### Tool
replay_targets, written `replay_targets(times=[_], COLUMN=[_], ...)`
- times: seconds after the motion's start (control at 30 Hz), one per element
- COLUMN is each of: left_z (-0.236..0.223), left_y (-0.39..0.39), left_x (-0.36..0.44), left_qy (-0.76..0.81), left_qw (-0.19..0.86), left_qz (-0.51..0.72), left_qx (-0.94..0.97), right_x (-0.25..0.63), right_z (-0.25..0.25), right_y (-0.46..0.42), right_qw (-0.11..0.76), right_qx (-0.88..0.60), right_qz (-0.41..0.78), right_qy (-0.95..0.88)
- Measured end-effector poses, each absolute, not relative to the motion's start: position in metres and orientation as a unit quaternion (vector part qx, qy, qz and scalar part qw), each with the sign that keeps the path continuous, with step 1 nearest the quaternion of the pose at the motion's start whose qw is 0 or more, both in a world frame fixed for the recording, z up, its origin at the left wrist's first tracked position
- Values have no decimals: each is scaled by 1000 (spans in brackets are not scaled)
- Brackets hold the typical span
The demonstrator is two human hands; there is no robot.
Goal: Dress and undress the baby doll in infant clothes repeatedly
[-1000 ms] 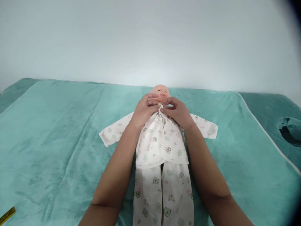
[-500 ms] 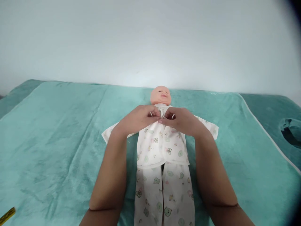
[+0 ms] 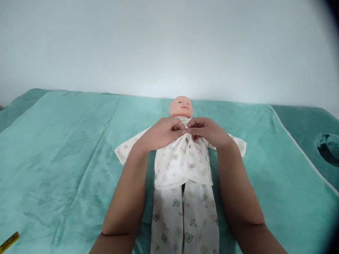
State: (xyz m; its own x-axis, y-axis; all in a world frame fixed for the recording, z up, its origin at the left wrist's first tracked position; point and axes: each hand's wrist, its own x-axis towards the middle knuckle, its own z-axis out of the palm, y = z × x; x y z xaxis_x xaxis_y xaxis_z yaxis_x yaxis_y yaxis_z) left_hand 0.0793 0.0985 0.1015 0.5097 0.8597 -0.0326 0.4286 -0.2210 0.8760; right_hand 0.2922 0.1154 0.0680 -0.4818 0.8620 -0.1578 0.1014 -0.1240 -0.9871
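Note:
A baby doll (image 3: 181,107) lies on its back in the middle, head towards the wall. It wears a white jacket (image 3: 172,167) and white trousers (image 3: 168,218), both printed with small bears. Over the doll's upper chest, my left hand (image 3: 165,133) pinches the jacket's front edge between thumb and fingers. From the other side my right hand (image 3: 208,130) pinches the opposite edge, the fingertips of both hands almost meeting. The cloth is lifted into a small peak there. Any fastener between the fingertips is hidden.
A turquoise blanket (image 3: 66,158) covers the surface beneath the doll. A pale wall (image 3: 159,46) stands behind. A yellow strip with dark marks (image 3: 9,242) lies at the lower left. On the right is a dark, clear-edged object (image 3: 328,150), cut off by the frame.
Both hands have moved from the doll's neckline down to its upper chest, uncovering the head. In the last half second they have drawn the jacket's front edges together and slightly up.

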Motion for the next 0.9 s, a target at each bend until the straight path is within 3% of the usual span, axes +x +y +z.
replay_targets(times=[0.33,0.9], left_z=[90,85], left_y=[103,105], left_x=[78,82], left_qy=[445,466], left_qw=[514,511], left_qz=[255,263], left_qx=[687,672], right_x=[294,297], right_z=[50,48], right_y=[123,122], right_qw=[324,318], right_qx=[-378,-355], right_qz=[656,650], right_qy=[-567,-593])
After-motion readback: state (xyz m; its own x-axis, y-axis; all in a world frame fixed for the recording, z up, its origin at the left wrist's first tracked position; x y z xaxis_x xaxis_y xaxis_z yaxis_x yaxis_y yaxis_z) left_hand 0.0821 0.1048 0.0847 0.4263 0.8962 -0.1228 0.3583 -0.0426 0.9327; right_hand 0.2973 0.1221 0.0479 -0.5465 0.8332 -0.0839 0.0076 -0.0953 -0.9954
